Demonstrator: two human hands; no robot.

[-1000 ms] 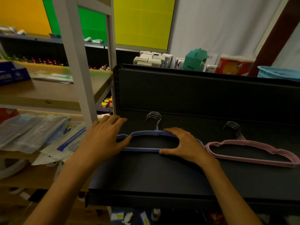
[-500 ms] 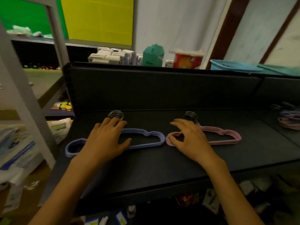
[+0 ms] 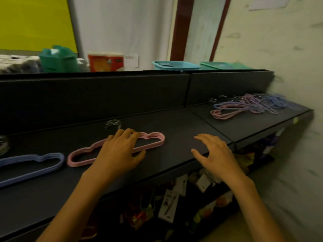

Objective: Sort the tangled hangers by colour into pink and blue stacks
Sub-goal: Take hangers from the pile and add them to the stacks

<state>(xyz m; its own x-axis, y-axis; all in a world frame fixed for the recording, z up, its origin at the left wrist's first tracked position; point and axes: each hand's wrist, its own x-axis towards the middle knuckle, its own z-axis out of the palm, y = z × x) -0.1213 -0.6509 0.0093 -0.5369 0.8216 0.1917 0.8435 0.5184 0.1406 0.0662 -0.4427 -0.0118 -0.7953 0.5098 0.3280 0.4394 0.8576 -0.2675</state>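
Blue stack (image 3: 33, 165) cut off left; tangled pile (image 3: 250, 105) blurred.

Pink stack (image 3: 152, 139) – blue stack (image 3: 35, 162) beside

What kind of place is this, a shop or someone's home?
Probably a small shop or its stockroom: dark display shelving, packaged goods hanging underneath, and plastic baskets lined along the top.

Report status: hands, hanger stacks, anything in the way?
Left hand open over pink stack; right hand open, empty. Blue stack beside pink. Tangled pile unsorted, far right. Nothing blocking.
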